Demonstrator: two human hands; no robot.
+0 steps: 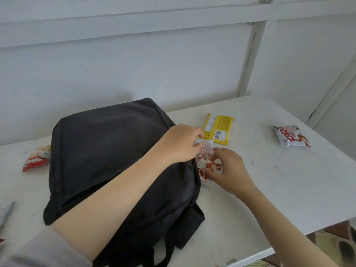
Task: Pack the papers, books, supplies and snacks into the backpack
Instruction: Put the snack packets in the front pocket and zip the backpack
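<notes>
**Both hands on a snack pkt at backpack's right edge**

Far left on the white table (289, 180), a red snack pkt (36, 158) lies just beside the backpack (115, 151). The bag is black and lies flat, straps toward the person. L hand (181, 145) reaches across it, forearm over the fabric. Its fingers are curled, pinching the upper edge of a white-red snack pkt (207, 151) right at the bag's right edge. Can't tell if the pkt is partly inside. R hand (229, 170), just right, grips the pkt's lower part w/ bent fingers and thumb. A yellow pkt (218, 129) lies just behind. Well apart, far right, sits a second white-red pkt (290, 138).
</notes>
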